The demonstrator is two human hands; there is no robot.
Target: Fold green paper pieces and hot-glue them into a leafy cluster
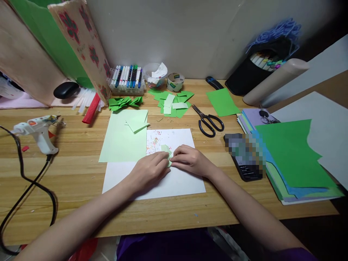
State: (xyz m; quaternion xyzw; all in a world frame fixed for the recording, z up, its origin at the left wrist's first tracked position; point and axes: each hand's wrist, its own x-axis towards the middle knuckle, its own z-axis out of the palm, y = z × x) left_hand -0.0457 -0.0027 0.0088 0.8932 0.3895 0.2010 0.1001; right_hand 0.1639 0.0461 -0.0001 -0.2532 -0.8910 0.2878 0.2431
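Note:
A small piece of pale green paper (165, 148) lies over the white sheet (187, 181), partly hidden by my fingers. My left hand (152, 168) presses on it from the left, fingers bent together. On its right edge my right hand (191, 159) pinches the same piece between thumb and fingers. Marker specks dot the white sheet just beyond the hands. To the left, a larger pale green sheet (119, 141) overlaps the white one, with a folded pale green strip (136, 125) on top. Black-handled scissors (208, 121) lie beyond my right hand, blades slightly apart.
Cut green paper pieces (176, 103) are heaped at the back, near a tape roll (175, 81) and a marker box (126, 81). A phone (244, 159) and stacked coloured paper (293, 156) lie right. At left rests a glue gun (40, 132) with its cord.

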